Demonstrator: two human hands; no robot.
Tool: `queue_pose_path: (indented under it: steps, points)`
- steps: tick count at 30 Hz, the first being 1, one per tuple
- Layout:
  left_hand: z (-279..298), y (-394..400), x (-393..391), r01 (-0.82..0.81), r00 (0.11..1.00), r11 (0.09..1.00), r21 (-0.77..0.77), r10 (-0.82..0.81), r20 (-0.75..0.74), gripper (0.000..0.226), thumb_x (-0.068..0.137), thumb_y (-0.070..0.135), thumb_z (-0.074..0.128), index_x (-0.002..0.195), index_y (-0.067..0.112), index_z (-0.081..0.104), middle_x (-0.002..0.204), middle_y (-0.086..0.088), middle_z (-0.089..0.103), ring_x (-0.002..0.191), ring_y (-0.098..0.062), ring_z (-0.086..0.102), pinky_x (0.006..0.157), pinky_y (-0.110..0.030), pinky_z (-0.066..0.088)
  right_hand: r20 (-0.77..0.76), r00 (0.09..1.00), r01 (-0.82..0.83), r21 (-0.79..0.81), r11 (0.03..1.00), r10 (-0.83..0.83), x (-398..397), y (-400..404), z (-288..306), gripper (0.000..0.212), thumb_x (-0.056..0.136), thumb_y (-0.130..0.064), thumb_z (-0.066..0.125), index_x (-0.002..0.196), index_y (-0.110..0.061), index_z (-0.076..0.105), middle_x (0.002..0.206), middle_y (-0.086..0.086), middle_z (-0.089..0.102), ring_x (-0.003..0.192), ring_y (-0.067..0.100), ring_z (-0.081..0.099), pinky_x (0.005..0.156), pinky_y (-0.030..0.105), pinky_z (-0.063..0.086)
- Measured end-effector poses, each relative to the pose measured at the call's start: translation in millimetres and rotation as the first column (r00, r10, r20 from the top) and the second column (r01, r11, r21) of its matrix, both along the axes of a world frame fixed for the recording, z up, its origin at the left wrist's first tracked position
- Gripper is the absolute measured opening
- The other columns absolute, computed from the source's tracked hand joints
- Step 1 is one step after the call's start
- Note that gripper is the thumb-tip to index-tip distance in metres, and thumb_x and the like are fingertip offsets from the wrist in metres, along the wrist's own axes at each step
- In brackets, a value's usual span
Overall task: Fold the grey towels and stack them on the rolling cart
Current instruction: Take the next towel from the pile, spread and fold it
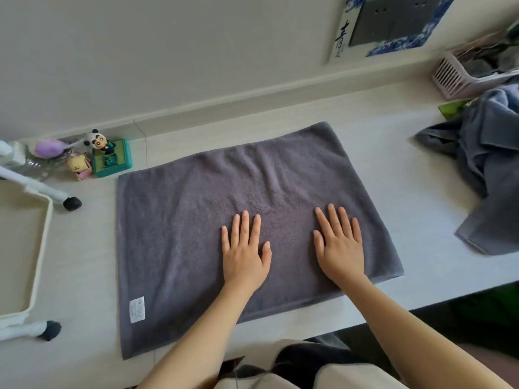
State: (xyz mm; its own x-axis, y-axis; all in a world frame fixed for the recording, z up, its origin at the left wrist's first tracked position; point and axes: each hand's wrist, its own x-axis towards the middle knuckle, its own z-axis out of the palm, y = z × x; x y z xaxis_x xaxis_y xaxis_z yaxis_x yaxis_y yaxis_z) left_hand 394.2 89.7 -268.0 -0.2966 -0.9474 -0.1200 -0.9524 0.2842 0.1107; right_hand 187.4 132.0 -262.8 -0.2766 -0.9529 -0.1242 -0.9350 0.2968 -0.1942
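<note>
Grey towel (196, 234) spread flat on pale tabletop (379, 169), near edge close to table's front, white label (137, 309) at near-left corner. Left hand (244, 248) and right hand (341, 245) side by side, palms down, fingers straight and spread, grasping nothing; probably smoothing terry pile before a fold. Shallow ripples toward far edge. Surface soft, looped, matte; outline rectangular, hems stitched. Rolling cart (42, 242) just left of towel: cream tray with raised rim, white legs, black casters, placed within reach for stacking. Further crumpled towels (488, 164) heaped at right. Small figurines (98, 153) against wall.
</note>
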Motion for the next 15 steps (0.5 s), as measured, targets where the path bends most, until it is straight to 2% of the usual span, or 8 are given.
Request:
queue_pose_path:
  steps: [3, 6, 8, 11, 15]
  points:
    - [-1.6, -0.7, -3.0, -0.011, 1.0, 1.0, -0.006, 0.011, 0.011, 0.063, 0.092, 0.046, 0.027, 0.148, 0.017, 0.027, 0.154, -0.01, 0.026, 0.142, -0.028, 0.025, 0.113, -0.052, 0.014, -0.019, 0.996, 0.086, 0.05, 0.995, -0.085, -38.2, 4.0, 1.2, 0.06, 0.093, -0.049, 0.008, 0.15, -0.031, 0.016, 0.157, 0.0, 0.014, 0.146, 0.02, 0.006, 0.118, 0.039, -0.002]
    - [1.2, 0.8, -7.2, -0.042, 0.999, 0.999, -0.001, 0.042, -0.015, 0.062, 0.09, 0.045, 0.029, 0.146, 0.017, 0.033, 0.154, -0.01, 0.028, 0.142, -0.028, 0.026, 0.114, -0.051, 0.015, -0.027, 0.995, 0.098, 0.015, 0.995, -0.098, -40.6, -2.3, 4.5, 0.061, 0.093, -0.045, 0.015, 0.148, -0.022, 0.026, 0.155, 0.007, 0.023, 0.144, 0.025, 0.016, 0.117, 0.042, 0.002]
    - [5.3, -2.0, -11.9, -0.084, 0.992, 0.996, -0.002, 0.084, -0.094, 0.059, 0.088, 0.04, 0.033, 0.141, 0.016, 0.043, 0.151, -0.012, 0.034, 0.14, -0.028, 0.031, 0.114, -0.05, 0.017, 0.001, 1.0, 0.007, -0.044, 0.999, -0.007, -23.4, -11.7, 8.6, 0.056, 0.093, -0.038, 0.025, 0.143, -0.015, 0.038, 0.15, 0.011, 0.034, 0.141, 0.029, 0.027, 0.115, 0.044, 0.008]
    - [11.5, -24.3, -24.4, -0.192, 0.957, 0.98, -0.059, 0.174, -0.23, 0.053, 0.086, 0.027, 0.033, 0.134, 0.011, 0.051, 0.147, -0.015, 0.039, 0.135, -0.03, 0.038, 0.111, -0.051, 0.025, 0.091, 0.975, -0.192, -0.115, 0.975, 0.203, 11.3, -40.5, 14.7, 0.05, 0.093, -0.03, 0.032, 0.139, -0.015, 0.045, 0.147, 0.011, 0.04, 0.137, 0.029, 0.034, 0.114, 0.043, 0.012]
    - [12.6, -80.9, -18.7, -0.366, 0.899, 0.927, -0.084, 0.329, -0.289, 0.052, 0.09, 0.015, 0.031, 0.14, 0.005, 0.041, 0.15, -0.019, 0.032, 0.14, -0.033, 0.029, 0.114, -0.052, 0.019, 0.162, 0.897, -0.394, -0.124, 0.911, 0.411, 45.8, -99.2, 10.2, 0.048, 0.093, -0.028, 0.032, 0.138, -0.015, 0.046, 0.145, 0.01, 0.043, 0.136, 0.029, 0.037, 0.114, 0.042, 0.016]
